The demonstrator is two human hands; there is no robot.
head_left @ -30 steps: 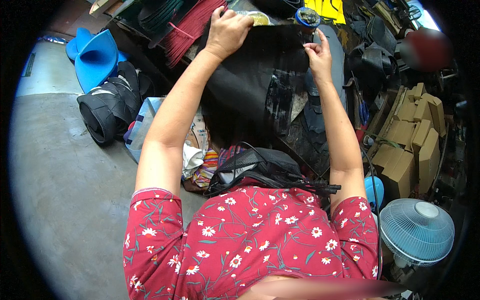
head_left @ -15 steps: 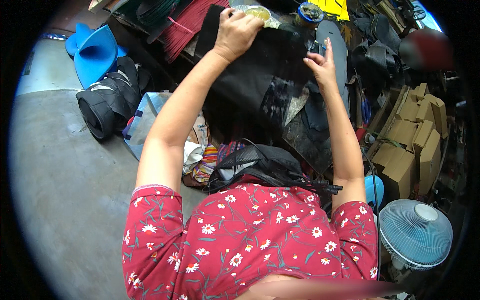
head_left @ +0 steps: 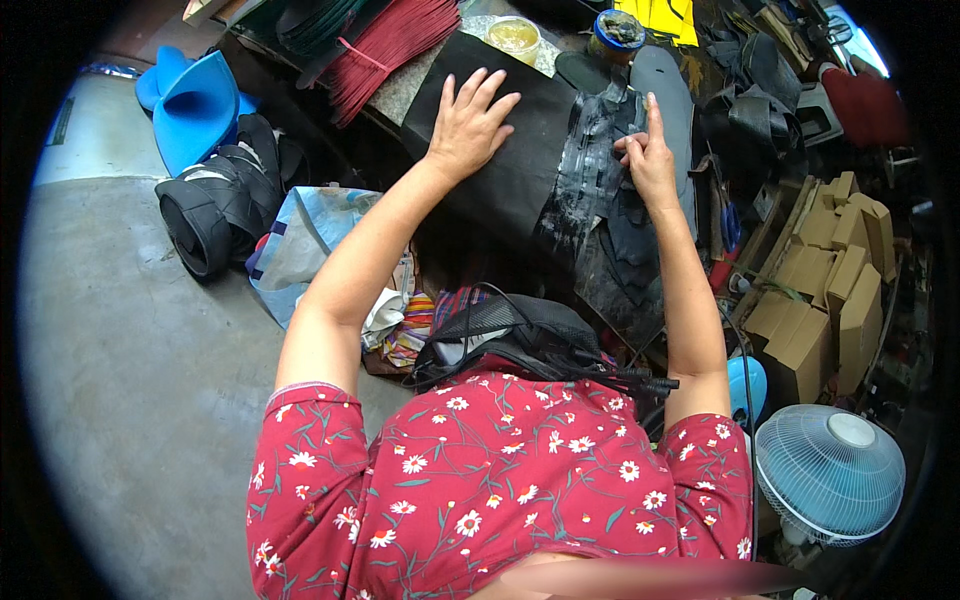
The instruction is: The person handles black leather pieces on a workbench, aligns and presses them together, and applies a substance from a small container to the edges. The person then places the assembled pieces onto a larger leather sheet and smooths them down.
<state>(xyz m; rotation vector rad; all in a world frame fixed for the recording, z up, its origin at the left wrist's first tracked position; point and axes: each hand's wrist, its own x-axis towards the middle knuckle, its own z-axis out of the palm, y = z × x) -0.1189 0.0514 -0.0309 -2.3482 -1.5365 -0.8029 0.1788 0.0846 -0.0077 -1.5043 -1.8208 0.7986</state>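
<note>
The left hand (head_left: 468,128) lies flat and open, fingers spread, on a large sheet of matte black rubber-like material (head_left: 520,170) draped over the cluttered desk (head_left: 420,85); pressing down like this seems to keep the sheet from sliding. The right hand (head_left: 648,160) is partly curled, gripping nothing, its index finger raised and the other fingertips touching a shiny, wet-looking grey smear (head_left: 592,165) on the sheet, as if spreading it. The sheet thus lies directly under both hands, the glossy patch between them and closer to the right one. Just beyond the sheet stand a round open tub of yellowish paste (head_left: 513,36) and a small blue-rimmed tin (head_left: 620,28), within easy reach. A bundle of red sticks (head_left: 385,45) lies to the left, brown cardboard boxes (head_left: 825,290) to the right.
</note>
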